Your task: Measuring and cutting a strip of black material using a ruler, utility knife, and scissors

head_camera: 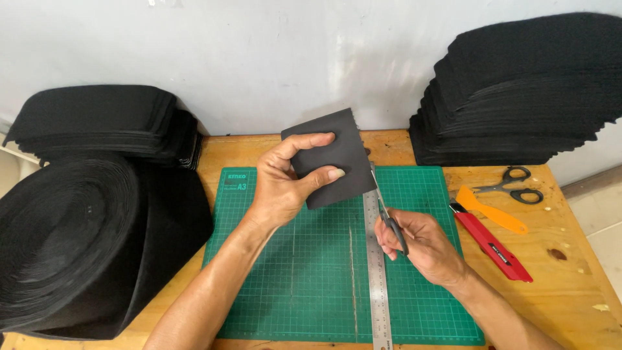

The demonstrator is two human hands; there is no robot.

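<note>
Black rectangular felt piece [330, 159] sits mid-frame above the green cutting mat [291, 272], pinched by the left hand's [285, 185] fingers, its right edge just left of the grey-handled scissors [387, 217]. The right hand [421, 246], lower right of it, has its fingers closed through the handles, blades pointing up along that edge

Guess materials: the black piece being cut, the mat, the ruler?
Black piece in the left hand: looks like felt or thin foam, matte, no sheen; can't tell which. Cutting mat: likely soft plastic or vinyl, matte green with a printed grid and scuff lines. Ruler: metal, probably steel, brushed grey with a dull gleam.
</note>
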